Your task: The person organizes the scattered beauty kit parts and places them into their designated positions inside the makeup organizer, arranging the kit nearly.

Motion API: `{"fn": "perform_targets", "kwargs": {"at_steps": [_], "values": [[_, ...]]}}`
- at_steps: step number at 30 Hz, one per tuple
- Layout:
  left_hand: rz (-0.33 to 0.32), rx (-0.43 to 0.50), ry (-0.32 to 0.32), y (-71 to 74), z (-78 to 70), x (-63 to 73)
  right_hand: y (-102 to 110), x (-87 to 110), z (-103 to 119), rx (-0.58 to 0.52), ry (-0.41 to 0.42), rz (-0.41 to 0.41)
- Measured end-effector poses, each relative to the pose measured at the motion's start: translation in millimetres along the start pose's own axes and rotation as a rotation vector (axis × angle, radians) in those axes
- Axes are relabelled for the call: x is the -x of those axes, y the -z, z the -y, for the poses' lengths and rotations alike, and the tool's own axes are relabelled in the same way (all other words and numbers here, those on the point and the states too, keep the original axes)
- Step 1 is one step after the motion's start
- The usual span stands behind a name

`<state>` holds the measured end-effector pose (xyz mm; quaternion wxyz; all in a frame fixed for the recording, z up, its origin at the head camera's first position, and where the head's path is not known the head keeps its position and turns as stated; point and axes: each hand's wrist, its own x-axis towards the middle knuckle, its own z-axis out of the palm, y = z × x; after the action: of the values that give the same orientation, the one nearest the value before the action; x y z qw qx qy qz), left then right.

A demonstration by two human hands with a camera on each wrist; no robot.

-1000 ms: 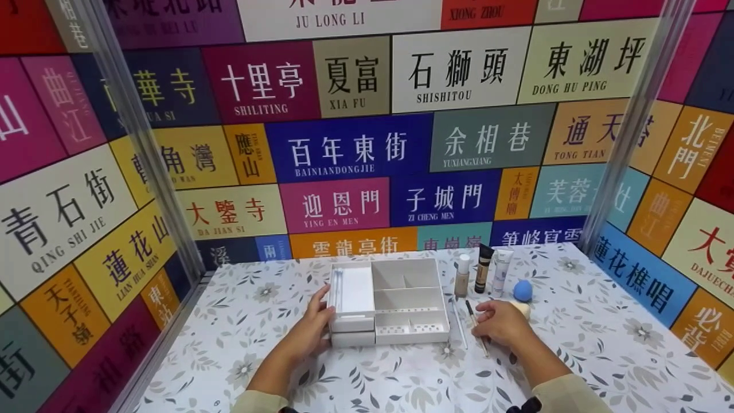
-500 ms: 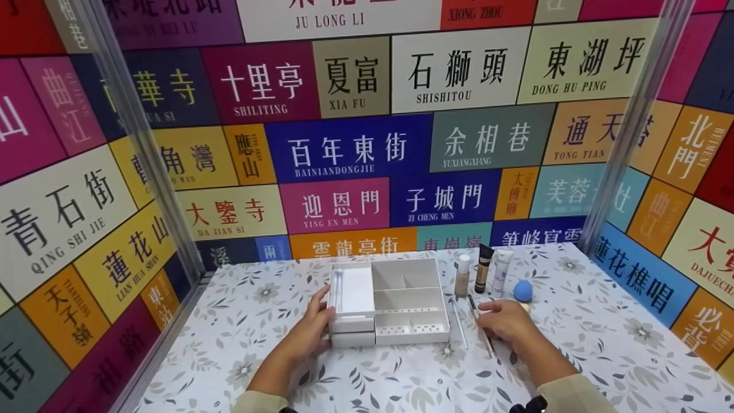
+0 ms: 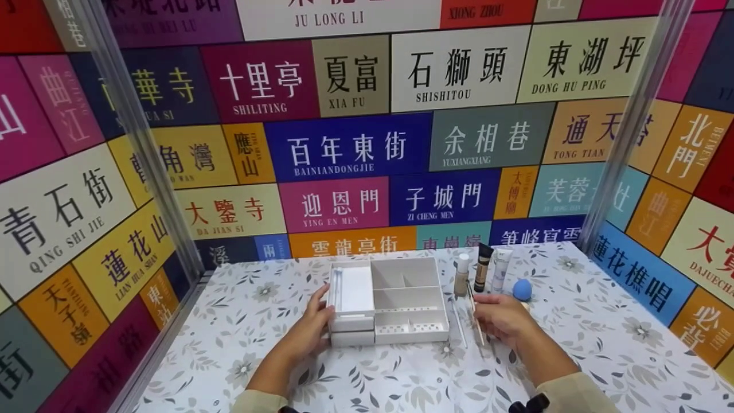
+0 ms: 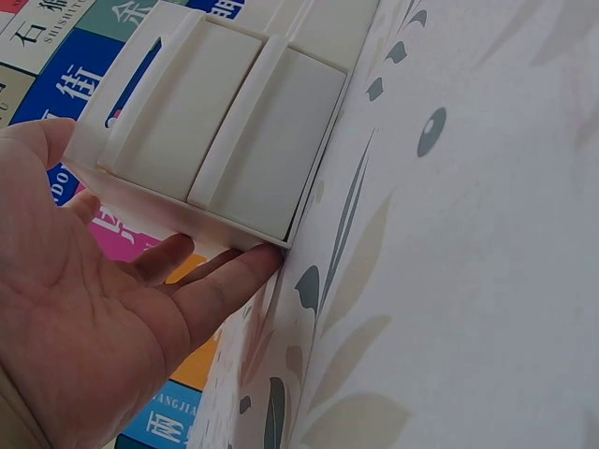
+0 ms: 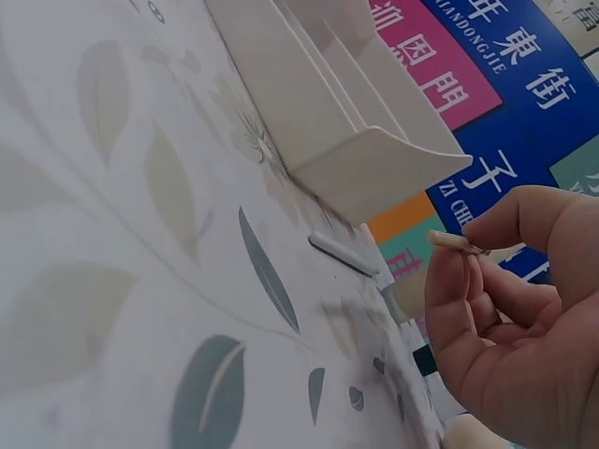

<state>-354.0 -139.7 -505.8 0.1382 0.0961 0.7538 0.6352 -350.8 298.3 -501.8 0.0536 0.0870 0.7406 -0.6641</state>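
In the head view a white desk organizer with open compartments and stacked drawers stands mid-table. My left hand rests against its left side; in the left wrist view the fingers touch the side wall, with the thumb at the upper corner. My right hand pinches a slim makeup brush between thumb and fingertips, dark end up and light handle slanting down. In the right wrist view its pale handle end juts from the pinch. A slim white stick lies between organizer and brush.
Behind the right hand stand a foundation bottle, a black-capped tube and a white tube. A blue makeup sponge sits beside them; a pale yellow sponge is partly hidden by the hand. Sign-covered panels enclose the table.
The right hand has pinched the brush and lifted it from the table, drawing it slightly back towards the bottle. The left hand and organizer have stayed in place.
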Motion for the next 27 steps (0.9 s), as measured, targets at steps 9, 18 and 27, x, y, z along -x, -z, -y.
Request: {"fn": "perform_targets", "kwargs": {"at_steps": [9, 18, 27], "values": [[-0.016, -0.004, 0.016, -1.3, -0.4, -0.5, -5.1, 4.7, 6.8, -0.046, 0.001, -0.003], [-0.012, 0.011, 0.032, -1.0, -1.4, -1.9, -11.4, 9.4, 15.8, -0.054, -0.02, -0.01], [-0.005, 0.015, 0.014, 0.0, -0.3, -1.4, -20.0, 13.7, 22.4, -0.073, 0.034, 0.047]]}}
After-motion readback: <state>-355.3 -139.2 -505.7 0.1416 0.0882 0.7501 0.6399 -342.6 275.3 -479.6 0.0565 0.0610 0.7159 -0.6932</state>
